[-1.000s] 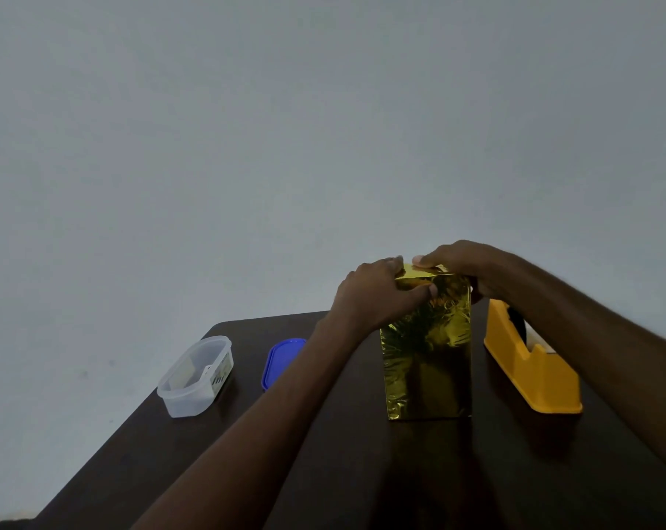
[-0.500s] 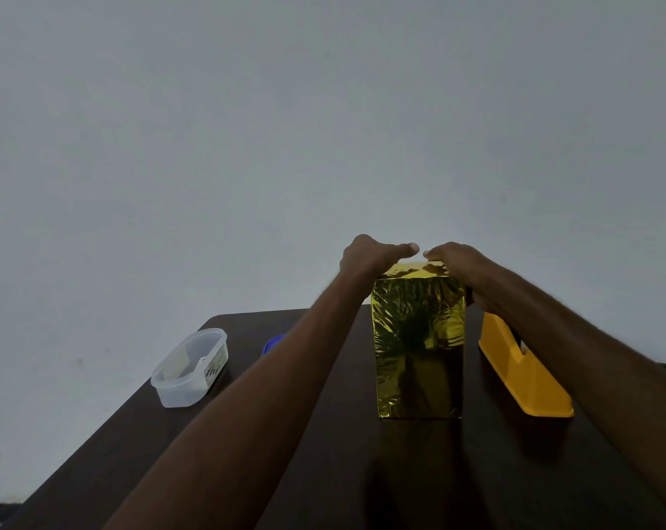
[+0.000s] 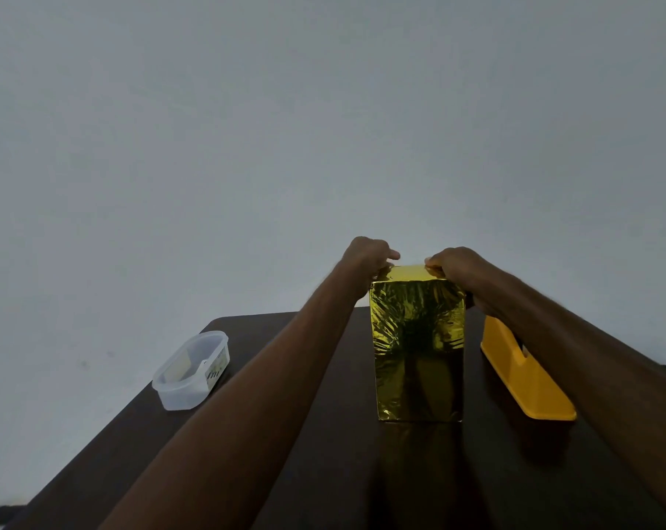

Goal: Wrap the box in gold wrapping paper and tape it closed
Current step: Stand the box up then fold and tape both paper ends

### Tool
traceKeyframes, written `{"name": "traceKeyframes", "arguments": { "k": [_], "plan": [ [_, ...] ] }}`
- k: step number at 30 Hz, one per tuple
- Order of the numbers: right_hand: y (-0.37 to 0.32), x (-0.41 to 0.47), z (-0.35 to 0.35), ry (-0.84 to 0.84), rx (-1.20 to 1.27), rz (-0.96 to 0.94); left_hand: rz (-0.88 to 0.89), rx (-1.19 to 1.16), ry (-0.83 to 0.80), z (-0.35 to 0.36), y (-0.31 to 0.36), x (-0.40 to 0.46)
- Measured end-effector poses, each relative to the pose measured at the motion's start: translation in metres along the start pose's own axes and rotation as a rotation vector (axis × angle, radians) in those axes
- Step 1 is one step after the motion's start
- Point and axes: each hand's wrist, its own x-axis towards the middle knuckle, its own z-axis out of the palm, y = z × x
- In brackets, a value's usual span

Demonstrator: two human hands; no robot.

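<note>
A gold-wrapped box [image 3: 418, 348] stands upright mid-worktop [image 3: 323, 472]. The left hand [image 3: 365, 258] and right hand [image 3: 455, 263] curl their fingers onto its top paper flaps, seemingly holding them flat for taping.

1. There is a single view, from a wide-angle camera worn on the person's head. No second view shares the scene.
2. It faces forward and only slightly down; a plain pale grey wall [image 3: 323, 128] fills the upper half and more.
3. The dark brown wooden table [image 3: 323, 472] fills the lower part, its far left corner in sight and its near edge cut off by the frame.
4. The camera sits close: both bare forearms run in from the bottom corners and meet near the middle.
5. The wide lens makes the table edges fan outward toward the viewer.
</note>
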Motion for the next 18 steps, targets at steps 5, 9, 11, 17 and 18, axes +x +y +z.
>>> {"name": "traceKeyframes", "arguments": {
  "k": [5,9,11,17,18],
  "plan": [
    [0.002,0.001,-0.001,0.008,0.015,0.005,0.143,0.092,-0.082,-0.003,0.001,-0.005],
    [0.001,0.001,0.000,0.014,-0.015,-0.002,0.193,0.134,0.009,-0.001,-0.006,-0.001],
    [-0.001,0.000,0.001,0.023,-0.039,-0.011,0.212,0.156,0.040,0.000,-0.007,0.000],
    [-0.001,0.002,0.003,0.049,-0.079,0.009,0.199,0.293,0.079,0.003,-0.011,0.008],
    [0.001,0.002,0.003,0.037,-0.050,0.011,0.188,0.283,0.070,0.003,-0.011,0.008]
  ]
}}
